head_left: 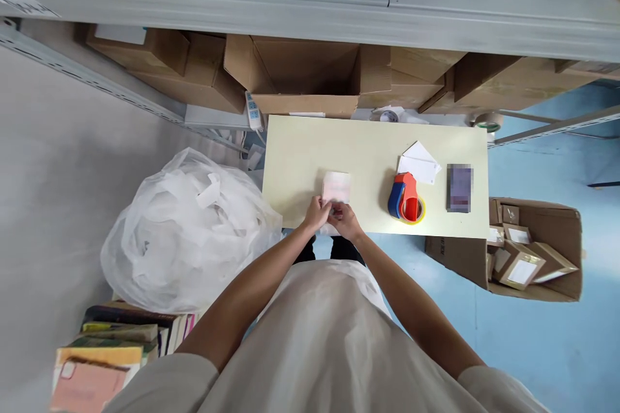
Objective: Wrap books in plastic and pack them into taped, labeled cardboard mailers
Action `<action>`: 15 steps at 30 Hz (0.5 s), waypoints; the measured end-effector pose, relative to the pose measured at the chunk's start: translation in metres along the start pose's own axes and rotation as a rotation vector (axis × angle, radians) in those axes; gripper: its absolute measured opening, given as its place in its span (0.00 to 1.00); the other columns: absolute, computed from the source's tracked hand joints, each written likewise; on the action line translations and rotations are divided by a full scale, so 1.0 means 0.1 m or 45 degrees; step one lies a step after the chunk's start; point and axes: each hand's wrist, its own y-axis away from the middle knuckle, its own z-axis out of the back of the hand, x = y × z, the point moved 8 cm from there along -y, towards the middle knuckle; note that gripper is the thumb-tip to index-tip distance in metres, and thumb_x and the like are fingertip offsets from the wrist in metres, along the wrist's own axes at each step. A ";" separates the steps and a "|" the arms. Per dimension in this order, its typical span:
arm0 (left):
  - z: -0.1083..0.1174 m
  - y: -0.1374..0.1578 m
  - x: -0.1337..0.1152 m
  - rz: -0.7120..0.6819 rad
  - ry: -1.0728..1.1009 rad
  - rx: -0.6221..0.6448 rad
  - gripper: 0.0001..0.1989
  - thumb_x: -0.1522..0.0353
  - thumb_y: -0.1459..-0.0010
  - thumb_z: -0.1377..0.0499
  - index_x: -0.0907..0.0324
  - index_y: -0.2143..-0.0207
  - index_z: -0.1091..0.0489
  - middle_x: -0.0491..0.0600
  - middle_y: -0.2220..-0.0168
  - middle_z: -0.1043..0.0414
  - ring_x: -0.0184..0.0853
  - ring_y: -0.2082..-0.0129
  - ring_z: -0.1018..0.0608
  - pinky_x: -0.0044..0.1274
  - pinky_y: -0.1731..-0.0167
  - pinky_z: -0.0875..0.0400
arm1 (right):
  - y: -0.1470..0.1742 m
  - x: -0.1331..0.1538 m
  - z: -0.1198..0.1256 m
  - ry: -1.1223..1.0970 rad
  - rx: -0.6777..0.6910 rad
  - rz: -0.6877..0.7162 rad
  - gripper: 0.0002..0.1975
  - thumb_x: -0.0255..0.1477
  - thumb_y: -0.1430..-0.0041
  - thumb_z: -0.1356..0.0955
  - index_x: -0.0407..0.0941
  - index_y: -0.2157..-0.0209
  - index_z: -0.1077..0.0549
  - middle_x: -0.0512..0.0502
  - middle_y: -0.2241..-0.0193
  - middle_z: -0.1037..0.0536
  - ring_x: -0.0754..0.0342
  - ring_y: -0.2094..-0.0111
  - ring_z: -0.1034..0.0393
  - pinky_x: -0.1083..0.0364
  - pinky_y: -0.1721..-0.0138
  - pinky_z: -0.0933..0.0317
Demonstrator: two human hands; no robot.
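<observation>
Pale pink packet (336,187) lies toward the near edge of the table (300,145), left of the tape dispenser (408,199). Left hand (316,213) and right hand (345,222) meet at its near end, fingers bent; from here I cannot tell whether either grips it. White cards (419,164) lie beyond the dispenser.

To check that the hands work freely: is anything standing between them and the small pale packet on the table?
Nothing visible does: the left hand and right hand are at the near edge of the packet. The tape dispenser sits off to the right, with bare tabletop between.
</observation>
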 end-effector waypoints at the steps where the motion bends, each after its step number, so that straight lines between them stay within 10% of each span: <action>1: 0.03 -0.02 0.03 0.005 -0.012 -0.002 0.10 0.67 0.46 0.42 0.60 0.62 0.35 0.52 0.62 0.28 0.38 0.59 0.25 0.28 0.57 0.33 | 0.00 -0.03 0.00 0.036 -0.020 0.017 0.16 0.30 0.57 0.30 0.45 0.62 0.29 0.45 0.62 0.28 0.51 0.63 0.29 0.49 0.58 0.32; 7: 0.09 0.06 0.04 -0.016 -0.140 -0.072 0.20 0.67 0.51 0.40 0.62 0.54 0.35 0.59 0.49 0.34 0.46 0.41 0.38 0.32 0.44 0.45 | 0.13 -0.28 0.38 0.206 -0.364 0.037 0.18 0.29 0.52 0.32 0.43 0.56 0.30 0.37 0.56 0.29 0.45 0.53 0.33 0.43 0.50 0.38; 15: -0.08 0.24 0.00 -0.138 -0.297 -0.015 0.29 0.68 0.51 0.42 0.60 0.45 0.40 0.56 0.52 0.33 0.44 0.44 0.37 0.34 0.43 0.45 | 0.02 -0.48 0.31 -0.336 -0.282 -0.327 0.27 0.30 0.60 0.29 0.45 0.54 0.35 0.47 0.65 0.24 0.51 0.62 0.28 0.49 0.59 0.33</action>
